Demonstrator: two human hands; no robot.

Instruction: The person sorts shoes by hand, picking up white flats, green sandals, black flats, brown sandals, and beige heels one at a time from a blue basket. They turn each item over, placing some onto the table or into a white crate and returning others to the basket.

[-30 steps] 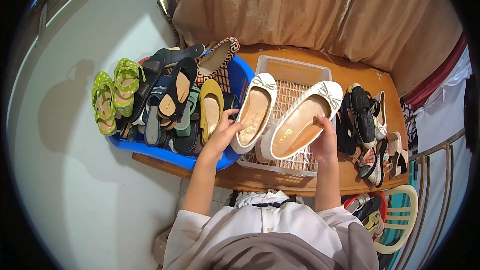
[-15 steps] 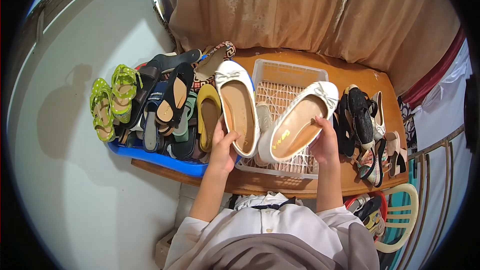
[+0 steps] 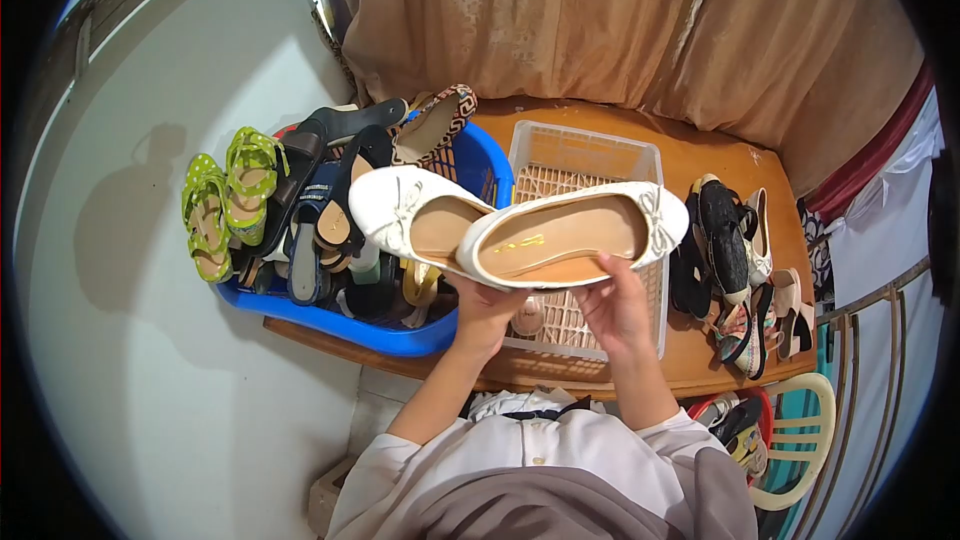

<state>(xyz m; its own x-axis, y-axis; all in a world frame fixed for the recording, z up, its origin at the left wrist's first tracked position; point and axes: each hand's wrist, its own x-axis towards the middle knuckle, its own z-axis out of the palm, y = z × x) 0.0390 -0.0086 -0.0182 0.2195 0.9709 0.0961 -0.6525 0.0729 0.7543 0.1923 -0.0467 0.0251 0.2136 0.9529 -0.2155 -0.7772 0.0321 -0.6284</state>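
Two white ballet flats with bows are held up before me, above the clear plastic bin (image 3: 662, 240). My left hand (image 3: 487, 318) grips the left white flat (image 3: 385, 205) from below; its toe points left. In my right hand (image 3: 615, 312) is the right white flat (image 3: 655, 202), toe to the right, thumb over its edge. The heel of the right flat overlaps the left one in front. Below them, a pale shoe (image 3: 528, 317) shows in part inside the bin. To the left stands a blue basket (image 3: 390, 340) heaped with sandals and shoes.
Green dotted sandals (image 3: 250, 180) lie at the basket's left edge, and a patterned shoe (image 3: 440, 125) at its back. Several shoes, a black one (image 3: 722, 235) among them, rest on the wooden table (image 3: 745, 155) at right. A cream chair (image 3: 825, 420) and red basin (image 3: 768, 415) stand below.
Both flats have turned from toes pointing up to toes pointing outward, left and right. They now overlap at the heels, and my hands have come closer together beneath them.
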